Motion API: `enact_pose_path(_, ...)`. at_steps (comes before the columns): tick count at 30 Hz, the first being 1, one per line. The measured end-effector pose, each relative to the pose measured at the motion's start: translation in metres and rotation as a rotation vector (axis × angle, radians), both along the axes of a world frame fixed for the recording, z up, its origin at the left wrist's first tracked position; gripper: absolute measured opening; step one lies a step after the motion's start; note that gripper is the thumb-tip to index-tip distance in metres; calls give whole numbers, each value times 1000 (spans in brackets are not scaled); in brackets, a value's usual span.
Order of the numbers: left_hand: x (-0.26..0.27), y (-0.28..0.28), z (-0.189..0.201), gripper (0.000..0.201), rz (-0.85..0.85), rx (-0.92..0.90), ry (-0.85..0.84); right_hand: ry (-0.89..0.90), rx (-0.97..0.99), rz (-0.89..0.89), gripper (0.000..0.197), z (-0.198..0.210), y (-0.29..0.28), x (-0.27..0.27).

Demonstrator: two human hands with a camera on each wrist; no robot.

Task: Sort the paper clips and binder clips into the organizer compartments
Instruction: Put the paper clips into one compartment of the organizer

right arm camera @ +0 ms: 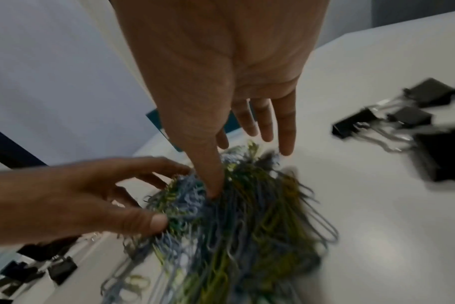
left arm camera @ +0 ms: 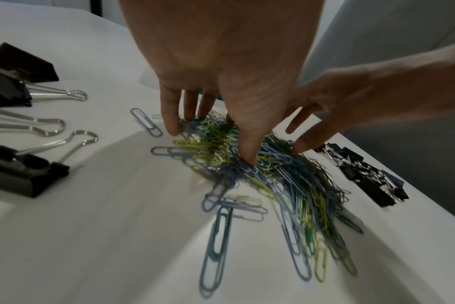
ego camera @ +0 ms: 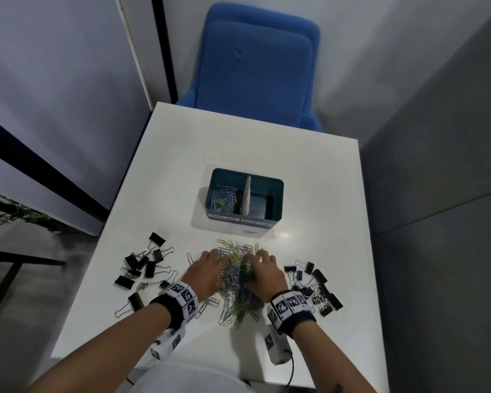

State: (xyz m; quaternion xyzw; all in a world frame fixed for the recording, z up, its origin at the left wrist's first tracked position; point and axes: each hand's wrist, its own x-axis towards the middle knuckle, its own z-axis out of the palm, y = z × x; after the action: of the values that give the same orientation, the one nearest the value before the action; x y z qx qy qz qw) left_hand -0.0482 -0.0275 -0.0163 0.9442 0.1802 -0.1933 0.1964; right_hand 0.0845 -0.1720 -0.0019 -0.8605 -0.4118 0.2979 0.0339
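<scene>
A heap of blue, green and yellow paper clips [ego camera: 238, 279] [left arm camera: 286, 181] [right arm camera: 247, 226] lies on the white table in front of me. My left hand [ego camera: 207, 268] [left arm camera: 210, 144] grips the heap's left side, thumb dug in and fingers curved over a clump. On the heap's right side my right hand [ego camera: 264, 270] [right arm camera: 244, 168] has its fingers straight and spread, thumb pushed into the clips. Beyond the heap stands the teal organizer [ego camera: 278, 199]; its left compartment holds several paper clips [ego camera: 224, 198], and no clips show in the right one.
Black binder clips lie in two groups, one to the left [ego camera: 145, 265] [left arm camera: 18, 168] and one to the right [ego camera: 315, 285] [right arm camera: 416, 119] of the heap. A blue chair [ego camera: 255, 66] stands behind the table [ego camera: 238, 143]. A grey wall runs along the right edge.
</scene>
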Motion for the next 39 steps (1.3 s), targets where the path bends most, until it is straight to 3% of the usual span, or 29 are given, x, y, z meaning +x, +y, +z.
enact_pose_path(2, 0, -4, 1, 73, 9, 3, -10, 10, -28, -6, 81, -7, -6, -7)
enact_pose_path(4, 1, -7, -1, 66, 35, -20, -39, -6, -35, 3, 82, -9, -4, -12)
enact_pose_path(13, -3, -3, -6, 17, 166, -144, -211, 15, 93, -191, 19, -10, 6, -18)
enact_pose_path(18, -5, 3, 6, 28, 289, -231, -240, 32, 160, -244, 15, -7, 1, -19)
enact_pose_path(26, 0, 13, 44, 17, 301, -299, -438, -8, 197, -236, 20, 9, -11, -12)
enact_pose_path(34, 59, 57, 116, 10, 359, -241, -644, -1, 327, -213, 26, 39, -10, -10)
enact_pose_path(39, 104, 89, 126, 18, 393, -247, -675, -14, 413, -197, 19, 78, 11, 5)
